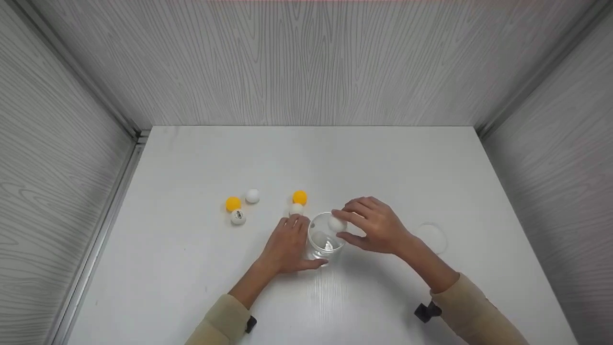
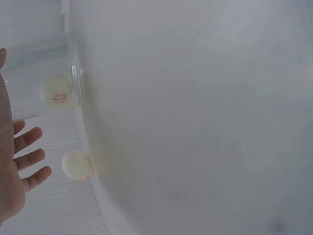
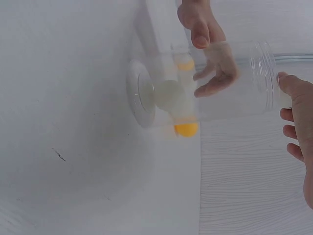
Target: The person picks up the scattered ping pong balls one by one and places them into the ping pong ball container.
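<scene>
A clear plastic jar [image 3: 220, 105] stands upright with its mouth uncovered. Inside, one white ping-pong ball [image 2: 56, 92] with red print lies at the bottom. Above the mouth, my right hand [image 1: 376, 227] pinches another white ping-pong ball [image 1: 337, 224] between thumb and fingers. My left hand [image 1: 287, 244] is spread beside the jar's left side, thumb toward the front; whether it touches the wall I cannot tell. Just beyond its fingertips sit a white ball [image 1: 296, 209] and an orange ball [image 1: 300, 197].
Farther left on the white table [image 1: 158, 249] lie an orange ball [image 1: 233, 203], a plain white ball [image 1: 253, 195] and a white ball with dark print [image 1: 238, 217]. A clear round lid [image 1: 432, 238] lies right of the jar, near the right forearm. Grey wood-grain panels surround the table's back and sides.
</scene>
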`<action>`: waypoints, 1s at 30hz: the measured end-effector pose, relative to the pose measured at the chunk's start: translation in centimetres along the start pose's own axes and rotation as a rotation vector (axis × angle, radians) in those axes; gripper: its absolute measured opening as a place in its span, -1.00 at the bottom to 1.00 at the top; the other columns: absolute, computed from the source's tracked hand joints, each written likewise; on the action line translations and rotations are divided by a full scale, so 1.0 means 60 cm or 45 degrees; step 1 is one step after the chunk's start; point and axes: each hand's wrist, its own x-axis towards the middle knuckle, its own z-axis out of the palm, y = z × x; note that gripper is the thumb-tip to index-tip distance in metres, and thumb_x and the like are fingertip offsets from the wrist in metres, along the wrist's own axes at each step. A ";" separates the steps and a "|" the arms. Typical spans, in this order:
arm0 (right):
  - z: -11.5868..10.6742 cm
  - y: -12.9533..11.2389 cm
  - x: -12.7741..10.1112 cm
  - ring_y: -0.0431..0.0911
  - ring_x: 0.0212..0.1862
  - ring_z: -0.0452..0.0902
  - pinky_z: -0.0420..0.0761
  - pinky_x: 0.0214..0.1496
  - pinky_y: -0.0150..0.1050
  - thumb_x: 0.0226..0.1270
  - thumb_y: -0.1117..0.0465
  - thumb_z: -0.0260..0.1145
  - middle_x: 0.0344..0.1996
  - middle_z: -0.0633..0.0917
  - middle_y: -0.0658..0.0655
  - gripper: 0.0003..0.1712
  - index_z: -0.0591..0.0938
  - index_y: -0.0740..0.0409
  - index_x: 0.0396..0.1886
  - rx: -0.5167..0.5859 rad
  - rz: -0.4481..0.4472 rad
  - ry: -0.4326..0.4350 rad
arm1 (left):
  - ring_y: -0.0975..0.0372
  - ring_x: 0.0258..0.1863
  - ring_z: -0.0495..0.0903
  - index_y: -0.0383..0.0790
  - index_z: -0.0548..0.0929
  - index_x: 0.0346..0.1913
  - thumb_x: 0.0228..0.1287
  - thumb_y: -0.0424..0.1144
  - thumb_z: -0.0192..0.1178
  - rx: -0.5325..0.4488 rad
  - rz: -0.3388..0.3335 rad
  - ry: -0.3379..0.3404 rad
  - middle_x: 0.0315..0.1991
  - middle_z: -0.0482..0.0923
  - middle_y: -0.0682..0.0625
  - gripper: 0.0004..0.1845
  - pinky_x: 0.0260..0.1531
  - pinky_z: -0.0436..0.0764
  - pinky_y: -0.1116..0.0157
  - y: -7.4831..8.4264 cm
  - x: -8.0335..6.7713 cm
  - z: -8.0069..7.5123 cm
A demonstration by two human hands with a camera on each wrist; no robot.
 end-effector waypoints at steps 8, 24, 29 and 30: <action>0.002 -0.007 0.003 -0.05 -0.08 0.73 0.77 -0.02 -0.16 0.20 -0.01 0.60 -0.17 0.78 0.03 -0.46 0.73 0.01 0.16 0.018 0.020 -0.032 | 0.11 0.13 0.55 -0.20 0.48 0.25 0.15 0.65 0.09 0.004 0.008 0.013 0.09 0.60 -0.06 0.00 0.19 0.61 0.18 0.000 -0.001 0.000; 0.005 -0.012 0.004 -0.03 -0.05 0.74 0.76 0.01 -0.13 0.22 -0.07 0.59 -0.15 0.79 0.03 -0.44 0.73 0.02 0.17 0.059 0.041 -0.083 | 0.10 0.15 0.54 -0.23 0.47 0.25 0.14 0.64 0.12 -0.025 -0.004 0.002 0.09 0.60 -0.07 0.02 0.22 0.58 0.17 0.000 -0.001 0.000; 0.006 -0.011 0.003 -0.03 -0.04 0.74 0.76 0.03 -0.12 0.30 -0.11 0.54 -0.14 0.79 0.04 -0.45 0.73 0.01 0.21 0.055 0.027 -0.072 | 0.09 0.18 0.56 -0.24 0.46 0.28 0.14 0.63 0.13 -0.035 -0.014 -0.014 0.12 0.61 -0.08 0.02 0.28 0.58 0.16 0.001 0.000 -0.001; 0.005 -0.010 0.003 -0.03 -0.04 0.73 0.77 0.03 -0.12 0.31 -0.11 0.53 -0.14 0.79 0.04 -0.45 0.73 0.00 0.21 0.051 0.024 -0.069 | 0.09 0.18 0.56 -0.23 0.45 0.28 0.14 0.63 0.13 -0.035 -0.014 -0.013 0.12 0.61 -0.08 0.02 0.28 0.59 0.16 0.001 0.000 -0.001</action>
